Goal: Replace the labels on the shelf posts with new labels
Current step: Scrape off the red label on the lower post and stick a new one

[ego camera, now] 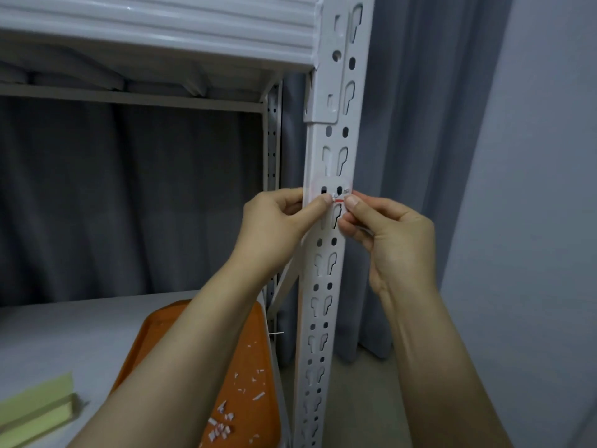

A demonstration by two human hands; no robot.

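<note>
White shelf post (pixel 325 253) stood upright at centre right, its face punched with keyhole slots and round holes. A worn label (pixel 331 188) was seen stuck across the post's face about halfway up, below the upper shelf board (pixel 161 30), with a thin red line along its lower edge.

The left hand (pixel 274 218) was closed on the label's left end: thumb laid on the front, fingers curled round the post's left edge. The right hand (pixel 387 231) was clamped on the label's right end, which was pinched between thumb and forefinger. The thumbs were held close together, not touching.

An orange tray (pixel 258 360) was noted on the lower shelf (pixel 48 334), near and left of the post, partly hidden by the left forearm. White paper scraps (pixel 223 425) were scattered on it. Pale green strips (pixel 35 405) were lying at the near left. A grey curtain (pixel 129 205) was hung behind.
</note>
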